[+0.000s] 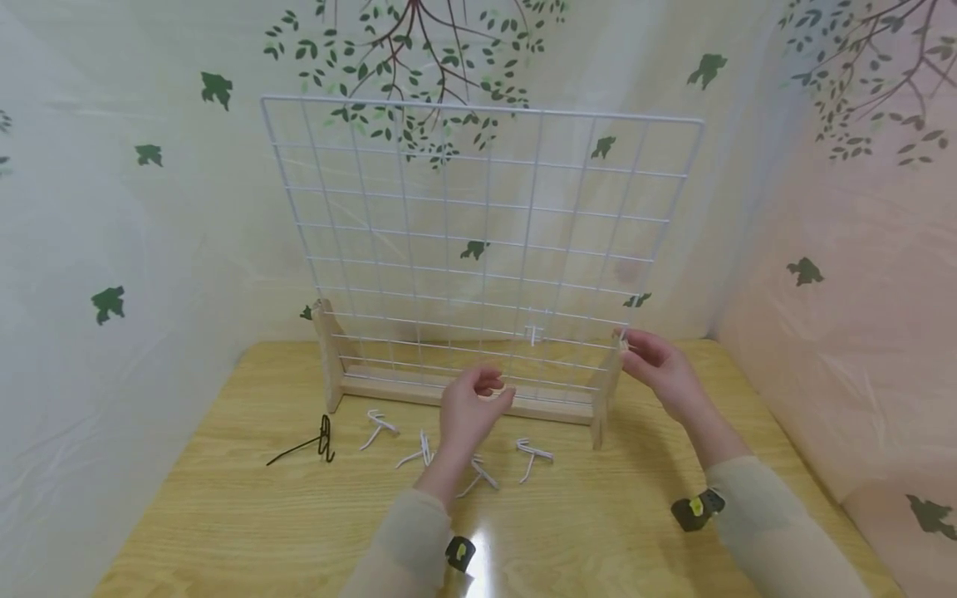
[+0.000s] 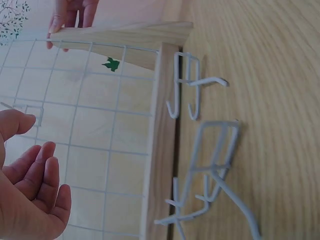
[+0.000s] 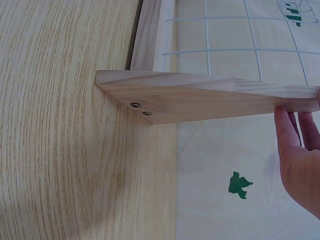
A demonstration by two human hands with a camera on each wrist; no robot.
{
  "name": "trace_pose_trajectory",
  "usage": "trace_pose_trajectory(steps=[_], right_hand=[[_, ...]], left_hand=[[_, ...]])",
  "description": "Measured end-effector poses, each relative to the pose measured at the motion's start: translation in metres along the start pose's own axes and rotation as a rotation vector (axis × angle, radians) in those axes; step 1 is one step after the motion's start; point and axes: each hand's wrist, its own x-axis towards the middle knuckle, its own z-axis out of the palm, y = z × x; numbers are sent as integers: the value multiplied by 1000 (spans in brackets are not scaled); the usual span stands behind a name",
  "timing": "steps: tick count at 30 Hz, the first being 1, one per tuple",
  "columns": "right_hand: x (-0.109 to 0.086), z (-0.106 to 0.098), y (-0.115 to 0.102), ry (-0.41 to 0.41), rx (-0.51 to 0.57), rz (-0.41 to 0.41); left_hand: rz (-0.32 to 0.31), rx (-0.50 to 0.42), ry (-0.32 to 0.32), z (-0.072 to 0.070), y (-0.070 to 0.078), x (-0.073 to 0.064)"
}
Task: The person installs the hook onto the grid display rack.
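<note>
A white wire grid panel (image 1: 486, 199) stands upright in a wooden stand (image 1: 463, 397). My right hand (image 1: 665, 370) pinches the top of the stand's right end piece (image 3: 210, 102) between thumb and fingers. Before the lower part of the grid is my left hand (image 1: 471, 407), its fingers loosely bent with nothing between them. One white hook (image 1: 533, 334) hangs low on the grid, right of centre, close to the left thumb in the left wrist view. In front of the stand, several white hooks (image 1: 534, 453) lie on the table, some partly behind the left wrist.
A black wire hook (image 1: 324, 440) lies at the left of the wooden table (image 1: 247, 515). Behind the grid hangs a pale curtain (image 1: 187, 232) printed with branches and green leaf shapes; it also rises along the left and right sides. Each wrist carries a small black camera (image 1: 695, 509).
</note>
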Motion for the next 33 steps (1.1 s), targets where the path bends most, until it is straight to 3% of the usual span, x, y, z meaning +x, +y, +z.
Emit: trace_pose_trajectory(steps=[7,11,15,22,33], right_hand=[[2,0,3,7,16,-18],[2,1,3,12,21,-25],[2,1,2,19,14,-25],[3,2,3,18,11,-32],[2,2,1,15,-12,-6]], left_hand=[[-55,3,-70,-11,-19,-3],[-55,22,-107,-20,-29,-2],[-39,50,-105,-29,-39,0],[-83,57,-104,-47,-56,0],[-96,108,-128,-72,-80,0]])
